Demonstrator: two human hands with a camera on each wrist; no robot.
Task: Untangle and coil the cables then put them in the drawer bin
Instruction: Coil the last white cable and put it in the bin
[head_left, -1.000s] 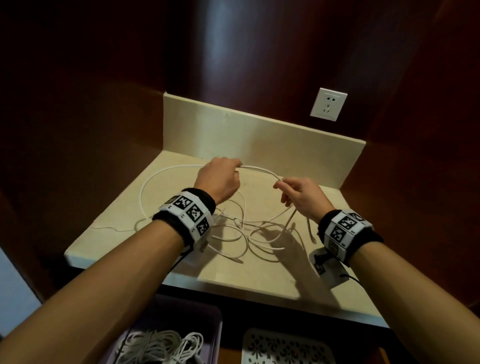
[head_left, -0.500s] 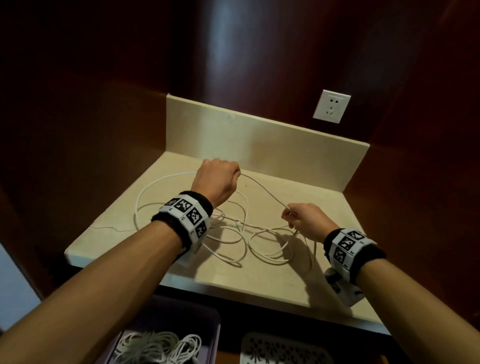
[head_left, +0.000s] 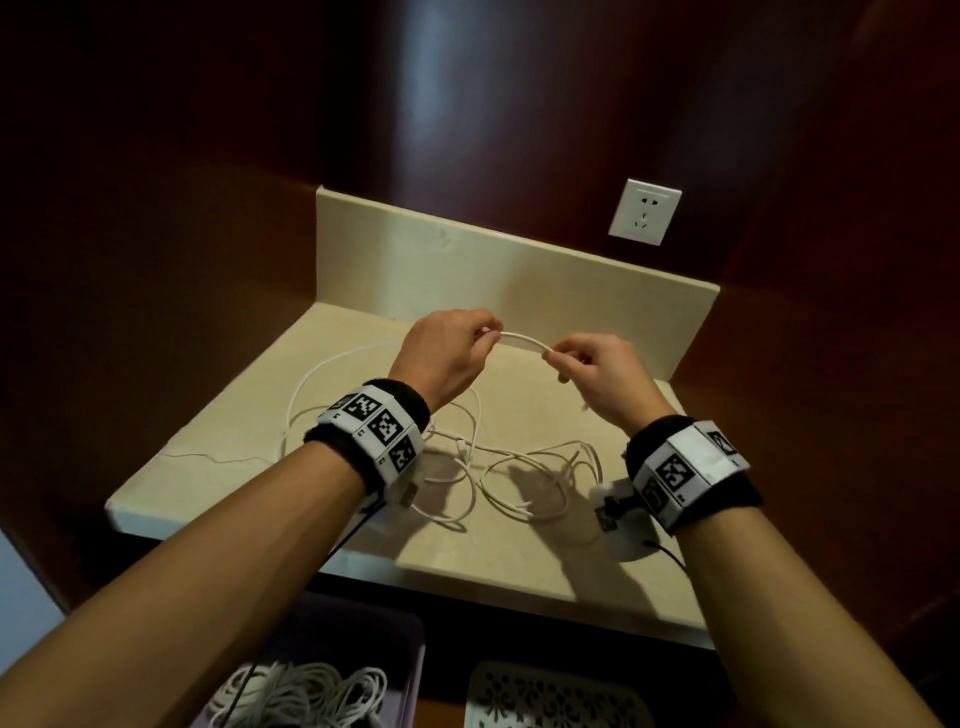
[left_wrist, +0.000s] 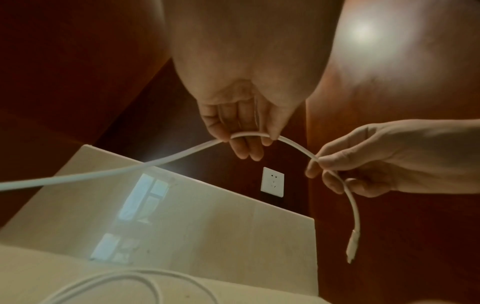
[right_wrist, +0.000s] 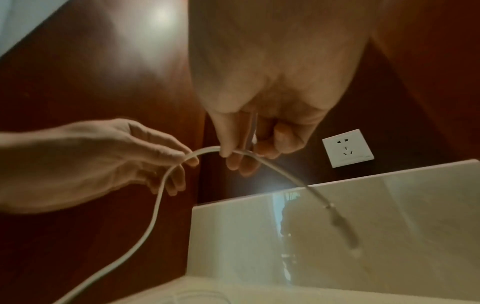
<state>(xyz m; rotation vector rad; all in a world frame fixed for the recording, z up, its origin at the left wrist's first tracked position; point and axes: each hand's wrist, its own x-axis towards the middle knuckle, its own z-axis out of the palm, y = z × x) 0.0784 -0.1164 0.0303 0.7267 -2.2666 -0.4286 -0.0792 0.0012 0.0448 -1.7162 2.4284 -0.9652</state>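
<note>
We judge the coiling just begun: our left hand (head_left: 447, 358) and right hand (head_left: 597, 379) each pinch the thin white cable (head_left: 522, 340) near its plug end above the beige stone surface (head_left: 218, 467), its tangled slack lying toward 6 o'clock, so next we need a first loop.

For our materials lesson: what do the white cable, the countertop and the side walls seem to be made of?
White cable: looks like smooth plastic or rubber sheathing; it bends in a soft arc.
Countertop: seems polished stone, cream and glossy, with a window reflection and a hairline crack.
Side walls: probably lacquered wood, reddish-brown with a soft sheen.
</note>
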